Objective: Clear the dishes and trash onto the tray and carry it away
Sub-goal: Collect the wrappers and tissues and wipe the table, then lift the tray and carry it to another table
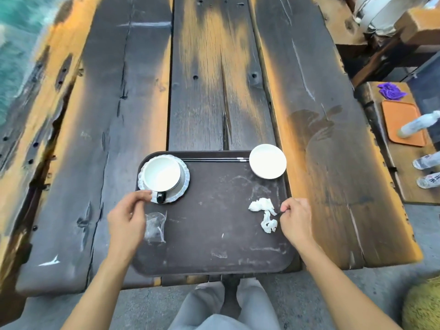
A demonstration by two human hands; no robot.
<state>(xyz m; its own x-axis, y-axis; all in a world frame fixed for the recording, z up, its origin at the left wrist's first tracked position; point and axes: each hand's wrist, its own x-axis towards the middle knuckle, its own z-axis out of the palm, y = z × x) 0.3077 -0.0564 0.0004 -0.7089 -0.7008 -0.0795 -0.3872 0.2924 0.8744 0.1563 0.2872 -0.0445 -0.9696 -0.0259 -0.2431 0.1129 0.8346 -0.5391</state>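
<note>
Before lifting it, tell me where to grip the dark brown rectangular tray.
Grip the dark brown rectangular tray by its two short side rims, one hand from each side, near the middle. The left hand and right hand sit there; cup and bowl load the far end.

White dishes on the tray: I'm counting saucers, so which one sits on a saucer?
The cup at the tray's far left corner, on a scalloped saucer. The small dish at the far right has none.

head view, steeply down over tray [214,263]
</note>
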